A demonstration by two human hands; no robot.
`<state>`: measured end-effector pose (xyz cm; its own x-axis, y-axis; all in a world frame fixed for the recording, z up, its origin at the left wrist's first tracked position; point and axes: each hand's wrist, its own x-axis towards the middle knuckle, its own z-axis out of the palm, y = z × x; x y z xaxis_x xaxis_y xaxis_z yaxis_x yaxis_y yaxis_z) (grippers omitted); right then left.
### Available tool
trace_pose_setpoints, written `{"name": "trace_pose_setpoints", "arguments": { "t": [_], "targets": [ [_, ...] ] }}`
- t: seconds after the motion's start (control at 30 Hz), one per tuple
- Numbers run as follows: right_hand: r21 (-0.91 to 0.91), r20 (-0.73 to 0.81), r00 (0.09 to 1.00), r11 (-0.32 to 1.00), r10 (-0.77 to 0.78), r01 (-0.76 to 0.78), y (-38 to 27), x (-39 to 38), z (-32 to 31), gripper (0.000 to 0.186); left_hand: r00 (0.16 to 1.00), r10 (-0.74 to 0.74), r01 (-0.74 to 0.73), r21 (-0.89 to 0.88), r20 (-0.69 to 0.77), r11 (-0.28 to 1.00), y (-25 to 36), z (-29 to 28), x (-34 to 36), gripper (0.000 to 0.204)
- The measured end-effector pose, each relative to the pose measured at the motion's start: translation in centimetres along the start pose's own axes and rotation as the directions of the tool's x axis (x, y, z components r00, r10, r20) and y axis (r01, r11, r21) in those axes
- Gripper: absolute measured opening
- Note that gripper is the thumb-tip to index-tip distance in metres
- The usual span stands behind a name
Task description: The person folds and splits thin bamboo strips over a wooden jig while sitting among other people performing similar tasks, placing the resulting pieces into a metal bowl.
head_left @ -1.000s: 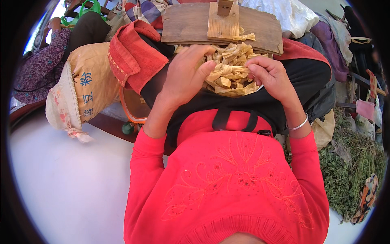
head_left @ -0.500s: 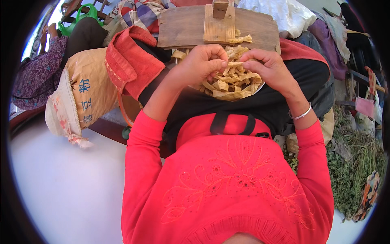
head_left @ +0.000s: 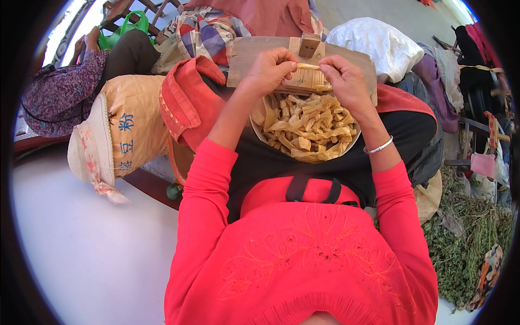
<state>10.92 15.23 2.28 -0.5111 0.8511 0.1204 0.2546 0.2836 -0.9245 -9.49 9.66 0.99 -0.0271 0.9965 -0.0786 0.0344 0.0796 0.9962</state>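
Note:
Between my two hands a dried yellow-brown strip (head_left: 308, 66) is stretched level, above the wooden board. My left hand (head_left: 269, 71) pinches its left end between thumb and fingers. Its right end is in the fingertips of my right hand (head_left: 344, 81), which has a silvery bangle on the wrist. Below them a round pale bowl (head_left: 258, 131) rests by my lap, heaped with many similar folded strips (head_left: 309, 124). Just beyond it lies the wooden board (head_left: 245, 60), with a smaller plank and an upright wooden block (head_left: 309, 45) on it.
A tan sack (head_left: 135, 103) with a white hat (head_left: 92, 146) against it stands at left, near a seated person (head_left: 62, 97). A white plastic sack (head_left: 376, 49) lies at the back right. Dried green plants (head_left: 468, 244) are heaped at lower right.
Both hands have risen from the bowl to over the board, the strip now pulled straight between them. The view has tilted, so the bowl and board sit lower.

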Motion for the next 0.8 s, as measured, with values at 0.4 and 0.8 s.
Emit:
{"name": "trace_pose_setpoints", "arguments": {
  "t": [0.4,0.8],
  "targets": [
    [-0.245,-0.040,0.999,0.969,0.032,-0.040,4.6,-1.2,-0.3,0.014,0.935,0.228,-0.029,0.579,-0.273,0.815,-4.4,0.0,0.2,0.012],
    [-0.147,-0.163,0.981,0.985,-0.110,0.086,5.0,-9.4,-2.7,0.023,0.878,0.477,-0.366,0.679,0.026,0.636,-5.5,12.2,-8.5,0.042]
  ]
}}
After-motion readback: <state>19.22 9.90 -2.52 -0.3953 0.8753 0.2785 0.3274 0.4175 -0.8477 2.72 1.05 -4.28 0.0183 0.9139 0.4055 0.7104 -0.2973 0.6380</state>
